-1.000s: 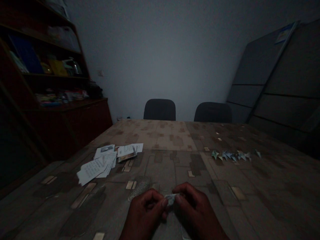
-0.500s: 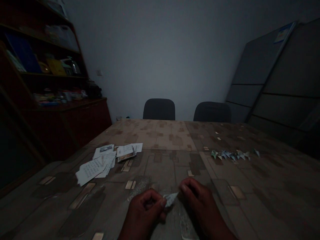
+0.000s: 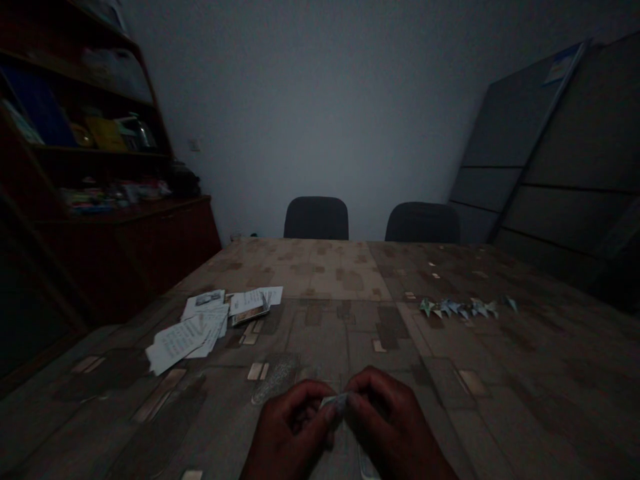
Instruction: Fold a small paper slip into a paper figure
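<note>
A small piece of folded paper (image 3: 334,400), pale and pointed, is held just above the near part of the table. My left hand (image 3: 295,423) pinches its left side between thumb and forefinger. At the right end, the thumb and forefinger of my right hand (image 3: 387,413) close on the same paper. The fingertips nearly meet and cover much of it. Farther off to the right, several small folded paper figures (image 3: 463,307) with pointed tips stand in a row; they look like origami cranes.
Printed paper cards (image 3: 180,341) lie in a loose, overlapping pile on the left of the patterned tablecloth (image 3: 330,267). Two dark chairs (image 3: 317,218) stand behind the table's far edge. A wooden cabinet (image 3: 125,247) with filled shelves is at the left. The room is dim.
My right hand has moved left and taken hold of the paper's right tip, where it was just apart before. The paper now shows flatter and smaller between the fingers.
</note>
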The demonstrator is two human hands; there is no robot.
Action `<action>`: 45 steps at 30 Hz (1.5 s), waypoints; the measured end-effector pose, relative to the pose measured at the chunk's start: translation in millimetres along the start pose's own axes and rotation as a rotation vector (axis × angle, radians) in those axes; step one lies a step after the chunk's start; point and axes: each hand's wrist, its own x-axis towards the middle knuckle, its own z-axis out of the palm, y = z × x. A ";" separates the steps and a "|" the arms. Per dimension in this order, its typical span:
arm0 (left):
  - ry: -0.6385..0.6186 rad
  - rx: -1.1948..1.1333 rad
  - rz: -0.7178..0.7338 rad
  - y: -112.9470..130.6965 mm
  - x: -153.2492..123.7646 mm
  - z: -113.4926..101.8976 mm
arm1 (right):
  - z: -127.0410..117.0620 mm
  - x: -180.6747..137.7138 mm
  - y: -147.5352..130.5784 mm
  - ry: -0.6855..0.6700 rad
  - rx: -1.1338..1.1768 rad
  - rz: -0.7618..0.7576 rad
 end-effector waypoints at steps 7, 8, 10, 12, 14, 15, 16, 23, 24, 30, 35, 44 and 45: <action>-0.043 0.009 0.055 -5.0 0.9 -5.7 | 2.5 -0.8 1.4 -0.020 0.094 0.052; -0.053 -0.015 0.044 -5.6 1.2 -5.6 | 2.7 -1.2 1.8 -0.027 0.119 0.067; -0.068 -0.061 0.024 -6.3 1.8 -4.9 | 3.0 -1.5 2.4 -0.044 0.171 0.094; -0.070 -0.085 0.013 -6.3 2.4 -4.0 | 3.2 -1.1 2.5 -0.055 0.208 0.109; -0.053 -0.071 0.014 -5.9 2.6 -3.6 | 3.5 -0.2 1.9 -0.046 0.196 0.104; -0.041 -0.057 0.017 -5.8 2.4 -3.5 | 3.7 0.2 1.3 -0.039 0.168 0.095; -0.034 -0.043 0.024 -5.9 2.0 -3.6 | 3.9 0.4 0.4 -0.027 0.132 0.082; -0.062 0.011 0.077 -9.0 0.8 -5.0 | -1.0 3.3 -4.7 0.027 -0.076 0.009; -0.054 0.019 0.073 -8.5 1.0 -5.3 | -2.8 4.6 -4.9 0.058 -0.081 0.017; -0.041 0.011 0.034 -3.5 -0.3 -4.2 | -4.1 3.9 -7.3 0.026 -0.076 0.003; -0.007 0.008 0.081 -3.8 -0.5 -4.0 | 3.0 -1.0 -5.5 -0.007 -0.053 0.026; -0.030 -0.035 0.045 -4.1 -0.2 -2.6 | 5.1 1.4 4.8 -0.025 0.139 0.117; -0.050 -0.043 0.043 -4.5 -0.3 -2.6 | 4.8 1.0 3.9 -0.028 0.144 0.115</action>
